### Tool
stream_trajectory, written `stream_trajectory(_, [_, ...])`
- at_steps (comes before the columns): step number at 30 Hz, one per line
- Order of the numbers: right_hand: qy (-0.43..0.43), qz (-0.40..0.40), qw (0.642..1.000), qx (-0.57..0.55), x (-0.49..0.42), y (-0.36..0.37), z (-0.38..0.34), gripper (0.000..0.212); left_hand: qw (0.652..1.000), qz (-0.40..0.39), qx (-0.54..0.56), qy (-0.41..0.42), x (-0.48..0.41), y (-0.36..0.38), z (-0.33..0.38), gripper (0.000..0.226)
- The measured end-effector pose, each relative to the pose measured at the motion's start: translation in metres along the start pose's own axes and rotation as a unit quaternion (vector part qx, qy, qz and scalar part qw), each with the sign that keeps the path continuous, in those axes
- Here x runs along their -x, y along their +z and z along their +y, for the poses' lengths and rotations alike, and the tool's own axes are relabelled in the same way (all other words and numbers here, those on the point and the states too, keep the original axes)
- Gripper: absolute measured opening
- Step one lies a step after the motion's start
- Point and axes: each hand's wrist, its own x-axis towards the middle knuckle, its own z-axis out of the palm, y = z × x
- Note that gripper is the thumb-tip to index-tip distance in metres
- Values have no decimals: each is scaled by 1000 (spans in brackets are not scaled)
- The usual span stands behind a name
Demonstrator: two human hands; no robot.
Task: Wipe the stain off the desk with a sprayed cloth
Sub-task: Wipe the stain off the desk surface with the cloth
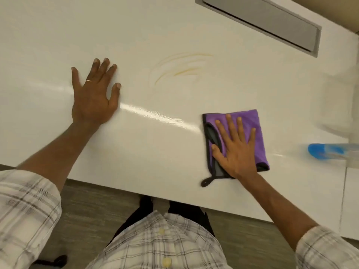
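Office: glossy white desk (174, 26), grey cable hatch (262, 22), grey carpet (93, 210).

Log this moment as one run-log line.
left hand: flat on desk | right hand: flat on purple cloth | stain: smeared, unwiped

A grey metal flap (260, 22) sits recessed at the far right. Below the near edge lies grey wood-grain floor (93, 206). A dark, blurred thing (51, 261), possibly a cable, lies on it at lower left.
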Motion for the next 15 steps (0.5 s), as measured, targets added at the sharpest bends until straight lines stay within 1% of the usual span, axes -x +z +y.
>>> stream_trajectory(2, [57,-14,998,-13,-20,-6,27,77,1000,-1,-4,-3,0,1,1,56])
stream_trajectory(4, [126,-15,991,-41,-62,-16,48,79,1000,-4,-5,-5,0,0,2,56])
stream_trajectory(7, [176,-3,982,-64,-150,-35,58,83,1000,0,-2,-6,0,0,3,55])
stream_trajectory(9, [176,9,982,-75,-207,-46,45,85,1000,4,-3,-5,0,0,4,55])
stream_trajectory(11, [149,23,986,-73,-252,-53,15,84,1000,7,-7,-6,0,-1,4,54])
stream_trajectory(13, [111,25,991,-65,-279,-57,-25,84,1000,9,-12,-7,0,0,5,54])
stream_trajectory(15, [62,26,996,-66,-288,-61,-68,83,1000,10,-14,-5,0,0,6,53])
